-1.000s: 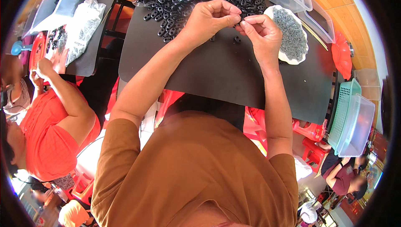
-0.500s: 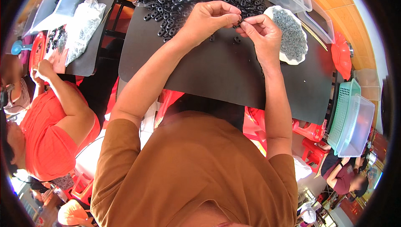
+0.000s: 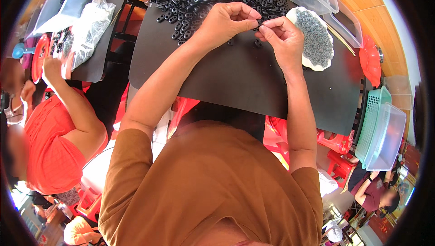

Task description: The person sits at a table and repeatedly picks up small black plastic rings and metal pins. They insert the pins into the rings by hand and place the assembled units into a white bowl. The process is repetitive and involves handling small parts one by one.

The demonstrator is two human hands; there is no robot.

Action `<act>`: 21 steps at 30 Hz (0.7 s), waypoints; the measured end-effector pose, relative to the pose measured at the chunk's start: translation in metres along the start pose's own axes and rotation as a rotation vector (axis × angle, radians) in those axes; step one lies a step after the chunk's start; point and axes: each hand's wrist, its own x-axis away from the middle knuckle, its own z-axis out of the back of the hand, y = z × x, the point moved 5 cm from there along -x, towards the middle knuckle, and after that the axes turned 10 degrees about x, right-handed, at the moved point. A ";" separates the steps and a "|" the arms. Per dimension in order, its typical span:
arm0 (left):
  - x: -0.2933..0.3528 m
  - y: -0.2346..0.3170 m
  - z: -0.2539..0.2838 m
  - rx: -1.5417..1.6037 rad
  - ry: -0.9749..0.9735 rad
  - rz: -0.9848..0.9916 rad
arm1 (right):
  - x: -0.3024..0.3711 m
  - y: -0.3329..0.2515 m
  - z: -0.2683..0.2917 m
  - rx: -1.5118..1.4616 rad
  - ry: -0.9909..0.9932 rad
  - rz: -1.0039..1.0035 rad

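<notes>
Above the dark table, my left hand (image 3: 225,25) is closed in a pinch on a small black plastic piece (image 3: 259,23), mostly covered by the fingertips. My right hand (image 3: 286,37) meets it from the right, thumb and forefinger pinched together; whatever is between them is too small to make out. Beyond my hands lies a large heap of black oval pieces with two holes (image 3: 195,1). A loose black piece (image 3: 258,43) rests on the table just below my fingers. To the right of my right hand, a white scalloped dish (image 3: 320,67) holds many small grey pins or screws (image 3: 313,37).
Clear plastic bins (image 3: 333,2) stand at the table's far edge. At right are a red dish (image 3: 370,60) and a green basket (image 3: 369,119). On the left, a person in red (image 3: 54,146) sits by another table with a clear plastic bag (image 3: 93,28).
My hands stay together in almost the same place, with only slight finger movement. The person in red at left has drawn their hands apart and raised one.
</notes>
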 end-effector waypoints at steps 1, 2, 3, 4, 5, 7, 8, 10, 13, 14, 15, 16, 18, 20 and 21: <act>0.000 0.000 0.000 -0.012 0.000 -0.005 | 0.000 0.000 0.000 0.003 0.000 -0.002; 0.000 -0.001 0.001 -0.023 0.001 -0.011 | 0.000 -0.001 0.000 0.010 -0.004 -0.011; 0.000 -0.001 0.000 -0.036 0.000 -0.015 | 0.000 -0.002 0.000 0.016 -0.007 -0.020; 0.000 -0.001 0.000 -0.029 -0.009 -0.008 | 0.000 -0.002 0.000 0.021 -0.010 -0.029; 0.001 0.000 -0.001 -0.021 -0.017 -0.002 | 0.000 -0.001 0.000 0.016 -0.013 -0.033; 0.002 0.001 -0.002 -0.022 -0.030 -0.008 | 0.000 0.000 0.001 0.005 -0.022 -0.041; 0.001 0.001 -0.002 -0.030 -0.036 -0.020 | -0.001 0.000 0.001 -0.003 -0.028 -0.034; 0.001 0.001 -0.003 -0.033 -0.047 -0.021 | -0.001 0.000 0.002 -0.016 -0.036 -0.022; 0.001 0.002 -0.002 0.009 -0.045 0.007 | -0.001 0.000 0.002 -0.020 -0.026 -0.024; 0.000 0.001 0.000 0.044 -0.039 0.012 | -0.001 0.000 0.002 -0.021 -0.023 -0.021; -0.001 0.000 0.001 0.082 -0.033 0.018 | -0.001 0.000 0.003 -0.019 -0.019 -0.019; 0.000 0.001 0.001 0.073 -0.027 0.020 | -0.002 0.000 0.003 -0.018 -0.015 -0.016; 0.000 0.002 0.003 0.054 -0.012 0.027 | -0.001 -0.002 0.002 -0.003 -0.014 -0.018; 0.001 0.005 0.003 -0.012 -0.014 0.027 | -0.001 -0.003 0.001 0.010 -0.017 -0.014; 0.001 0.005 0.003 -0.045 -0.017 0.029 | -0.001 -0.002 0.001 0.015 -0.017 -0.011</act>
